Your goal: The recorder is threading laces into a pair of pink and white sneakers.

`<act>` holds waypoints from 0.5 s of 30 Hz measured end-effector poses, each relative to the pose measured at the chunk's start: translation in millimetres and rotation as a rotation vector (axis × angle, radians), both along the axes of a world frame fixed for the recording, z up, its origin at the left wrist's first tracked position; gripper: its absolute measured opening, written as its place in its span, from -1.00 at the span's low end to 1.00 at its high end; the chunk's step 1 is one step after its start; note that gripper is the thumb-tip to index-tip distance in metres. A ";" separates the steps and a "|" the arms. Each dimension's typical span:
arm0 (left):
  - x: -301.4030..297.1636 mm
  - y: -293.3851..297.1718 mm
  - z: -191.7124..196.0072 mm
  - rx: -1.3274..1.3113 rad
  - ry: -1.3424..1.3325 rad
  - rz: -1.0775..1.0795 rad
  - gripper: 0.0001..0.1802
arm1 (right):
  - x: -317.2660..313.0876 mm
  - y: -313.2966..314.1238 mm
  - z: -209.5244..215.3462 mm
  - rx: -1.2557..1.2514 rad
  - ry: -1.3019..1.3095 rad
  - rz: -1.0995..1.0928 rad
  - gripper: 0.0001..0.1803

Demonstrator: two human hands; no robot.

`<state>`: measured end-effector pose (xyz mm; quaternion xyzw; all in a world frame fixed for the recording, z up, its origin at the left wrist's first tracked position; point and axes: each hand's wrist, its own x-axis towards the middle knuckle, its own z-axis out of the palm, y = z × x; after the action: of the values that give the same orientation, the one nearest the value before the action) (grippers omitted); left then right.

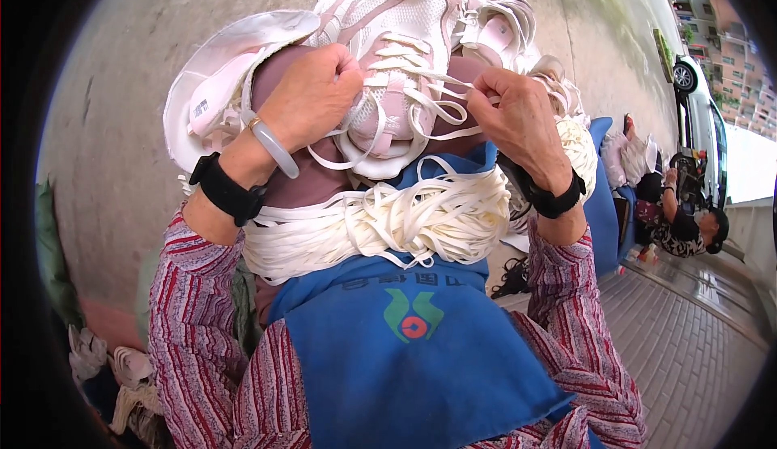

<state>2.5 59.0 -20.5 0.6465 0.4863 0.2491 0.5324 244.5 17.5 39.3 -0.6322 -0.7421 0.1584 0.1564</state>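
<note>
A white and pale pink sneaker [433, 4] lies across my lap, its tongue and opening toward me. White shoelace [445, 111] crosses its eyelets and hangs in loose loops over the tongue. At the shoe's left side my left hand [320, 93] is closed, with lace running to its fingers. To the right of the shoe my right hand [518, 113] pinches a lace stretched from the eyelets. A thick bundle of cream-white laces [388, 216] rests on my blue apron [340, 344], just below the shoe.
Another pale shoe [218, 85] sits beside my left hand; more shoes [502, 32] are piled behind the right one. A person in a dark cap [684, 226] sits at the far right, near a parked car [716, 133]. Further shoes [133, 368] lie at lower left.
</note>
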 end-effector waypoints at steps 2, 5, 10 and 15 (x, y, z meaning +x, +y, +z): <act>2.0 1.0 -4.4 0.127 0.047 0.013 -0.75 | 0.0 -1.5 1.2 -0.013 0.032 -0.019 -0.83; 1.0 2.3 -6.5 0.206 0.090 -0.004 -0.74 | 6.9 -0.8 -1.4 -0.015 0.068 -0.037 -0.83; 0.3 2.6 -9.4 0.219 0.133 -0.012 -0.75 | 8.7 -2.1 8.7 0.020 0.111 -0.100 -0.84; -3.8 0.7 -1.0 0.036 -0.008 -0.024 -0.75 | -0.6 6.5 21.8 0.086 0.268 -0.110 -0.87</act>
<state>-1.3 59.7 -21.5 0.6608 0.4719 0.2539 0.5255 244.0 24.0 61.1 -0.6379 -0.6848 0.2007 0.2895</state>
